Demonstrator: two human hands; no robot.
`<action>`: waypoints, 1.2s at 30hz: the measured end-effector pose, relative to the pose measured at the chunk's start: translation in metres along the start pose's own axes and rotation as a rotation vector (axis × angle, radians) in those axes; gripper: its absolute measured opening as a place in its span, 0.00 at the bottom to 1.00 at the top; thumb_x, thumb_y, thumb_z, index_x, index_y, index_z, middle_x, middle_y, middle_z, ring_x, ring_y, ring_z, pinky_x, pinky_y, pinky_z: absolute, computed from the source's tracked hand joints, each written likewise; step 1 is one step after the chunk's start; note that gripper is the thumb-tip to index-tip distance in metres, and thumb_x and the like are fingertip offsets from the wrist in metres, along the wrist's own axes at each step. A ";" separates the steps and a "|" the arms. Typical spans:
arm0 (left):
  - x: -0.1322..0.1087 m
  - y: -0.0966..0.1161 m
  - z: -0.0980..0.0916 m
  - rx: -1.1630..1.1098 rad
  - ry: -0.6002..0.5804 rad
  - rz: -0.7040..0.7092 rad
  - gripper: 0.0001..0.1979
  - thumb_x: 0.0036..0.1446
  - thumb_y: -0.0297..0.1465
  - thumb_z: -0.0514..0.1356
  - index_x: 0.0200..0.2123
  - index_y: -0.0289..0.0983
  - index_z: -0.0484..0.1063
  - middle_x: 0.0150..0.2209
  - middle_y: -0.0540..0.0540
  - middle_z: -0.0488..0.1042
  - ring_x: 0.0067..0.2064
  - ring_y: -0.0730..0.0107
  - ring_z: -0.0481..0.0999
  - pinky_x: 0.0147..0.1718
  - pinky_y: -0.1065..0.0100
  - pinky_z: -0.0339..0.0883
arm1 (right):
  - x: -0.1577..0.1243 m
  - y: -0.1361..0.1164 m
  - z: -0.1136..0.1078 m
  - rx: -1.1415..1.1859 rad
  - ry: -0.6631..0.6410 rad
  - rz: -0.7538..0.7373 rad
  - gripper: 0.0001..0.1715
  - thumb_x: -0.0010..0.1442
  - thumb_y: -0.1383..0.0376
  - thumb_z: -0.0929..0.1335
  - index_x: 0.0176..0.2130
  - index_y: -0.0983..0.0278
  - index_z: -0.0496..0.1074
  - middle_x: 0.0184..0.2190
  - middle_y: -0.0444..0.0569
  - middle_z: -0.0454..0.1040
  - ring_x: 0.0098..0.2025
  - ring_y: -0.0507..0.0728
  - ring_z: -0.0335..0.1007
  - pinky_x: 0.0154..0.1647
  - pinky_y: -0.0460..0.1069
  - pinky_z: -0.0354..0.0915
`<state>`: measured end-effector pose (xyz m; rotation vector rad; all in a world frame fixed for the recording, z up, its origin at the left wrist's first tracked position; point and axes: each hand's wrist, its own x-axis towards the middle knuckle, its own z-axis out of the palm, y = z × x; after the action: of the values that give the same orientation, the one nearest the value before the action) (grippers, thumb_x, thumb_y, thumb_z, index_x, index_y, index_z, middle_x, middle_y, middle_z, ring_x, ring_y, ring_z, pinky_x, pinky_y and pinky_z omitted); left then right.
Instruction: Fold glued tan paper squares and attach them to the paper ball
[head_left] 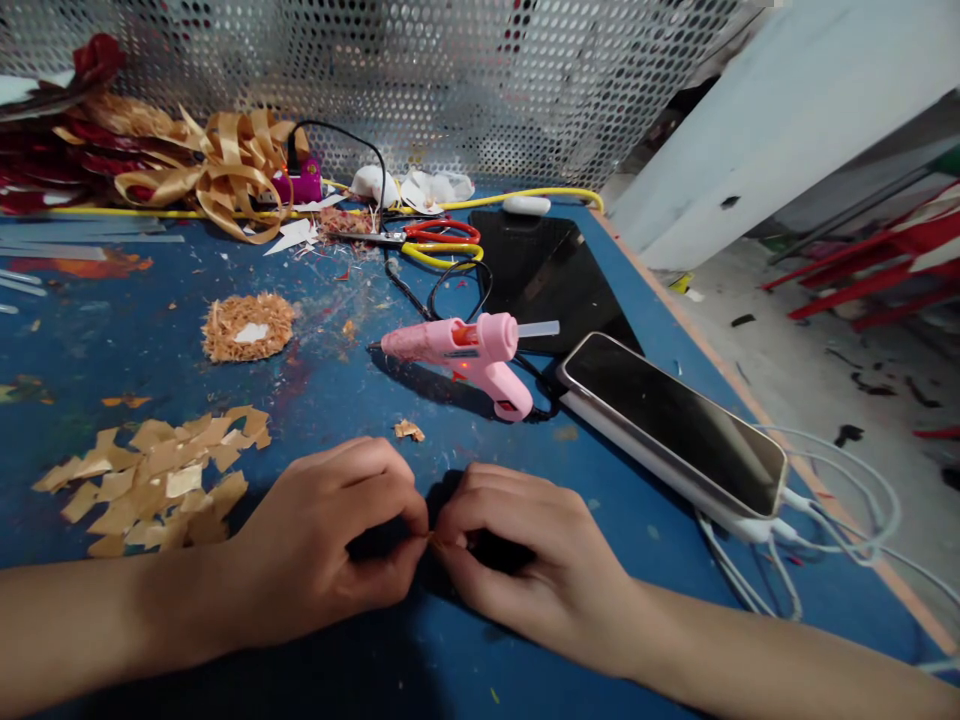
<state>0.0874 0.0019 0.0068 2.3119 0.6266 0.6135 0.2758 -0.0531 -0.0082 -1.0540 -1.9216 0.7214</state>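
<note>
Fingertip to fingertip, my left hand [337,540] and my right hand [525,560] are pinched together low over the blue table. A tiny golden-tan bit [431,538] shows between them; most of it is hidden by the fingers. To the left of my left hand lies a pile of cut tan ribbon pieces [169,475]. Just beyond both hands is a small crumpled tan scrap [409,430]. Farther out rests a pink glue gun [469,350] with a clear glue stick in its back. A shaggy tan piece with a white middle [249,328] sits to its left.
At right, a phone [675,420] lies on a white block with white cables. Behind the glue gun are scissors [442,243] and a black flat panel [547,270]. Looped gold ribbon [225,170] and glue sticks [75,240] lie back left, before a perforated metal screen [412,90].
</note>
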 end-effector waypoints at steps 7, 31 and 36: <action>0.001 -0.001 0.002 0.017 -0.040 0.009 0.06 0.54 0.21 0.56 0.29 0.37 0.69 0.30 0.52 0.69 0.33 0.77 0.68 0.32 0.77 0.61 | -0.001 -0.001 0.003 -0.042 0.011 -0.015 0.08 0.54 0.75 0.64 0.27 0.63 0.67 0.20 0.40 0.67 0.23 0.48 0.60 0.24 0.44 0.58; -0.004 -0.004 0.006 0.119 -0.021 0.118 0.07 0.62 0.26 0.54 0.32 0.37 0.70 0.31 0.50 0.72 0.32 0.74 0.69 0.32 0.73 0.63 | -0.011 0.002 0.003 -0.238 0.008 -0.215 0.10 0.61 0.72 0.62 0.31 0.65 0.70 0.20 0.45 0.69 0.22 0.51 0.60 0.22 0.47 0.59; -0.004 -0.002 0.001 -0.124 0.034 -0.075 0.05 0.62 0.25 0.56 0.37 0.40 0.70 0.35 0.52 0.71 0.36 0.77 0.71 0.35 0.77 0.64 | 0.000 -0.004 0.001 -0.021 0.189 0.049 0.08 0.57 0.73 0.66 0.29 0.63 0.71 0.19 0.41 0.71 0.21 0.47 0.64 0.22 0.43 0.62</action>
<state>0.0842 0.0006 0.0042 2.1574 0.6689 0.6398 0.2735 -0.0550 -0.0060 -1.1433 -1.7500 0.6068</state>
